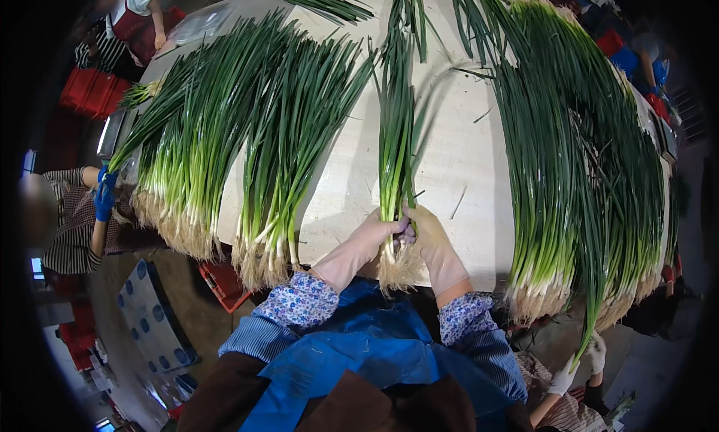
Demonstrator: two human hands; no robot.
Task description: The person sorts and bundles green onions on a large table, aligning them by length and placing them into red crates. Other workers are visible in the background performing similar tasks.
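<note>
My left hand point(377, 229), in a pale glove with purplish fingertips, grips a bunch of long green stalks point(395, 123), green garlic or scallions, just above the roots. On the other side of its base, my right hand point(425, 225), gloved alike, closes around stalks at the bunch's right edge. Between my wrists hang the fibrous roots point(397, 266), near the front edge of the pale table point(359, 151). The leaves stretch away from me across the tabletop. My hands partly hide the white stems.
Rooted stalks lie in a row on the left point(281, 151) and in a larger heap on the right point(539, 179). A blue-gloved hand point(105, 196) holds stalks at left; white-gloved hands point(578, 364) hold some at lower right. A red crate point(223, 283) stands below the table's edge.
</note>
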